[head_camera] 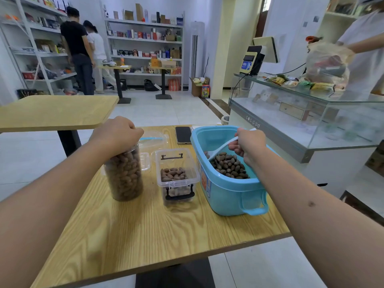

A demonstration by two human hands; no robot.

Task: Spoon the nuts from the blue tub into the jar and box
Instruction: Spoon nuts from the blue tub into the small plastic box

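Inside the blue tub [228, 196], the right hand [248, 145] had its fingers curled round a white scoop [221, 147], its bowl down among the nuts [229, 166], so this looked like the loading step. Left of the tub sat the clear box [176, 175], maybe half full, and further left the jar [124, 173], pretty much packed, with the left hand [117, 134] clamped over its top. Next move probably needed a level lift across to the box, since the jar seemed done.
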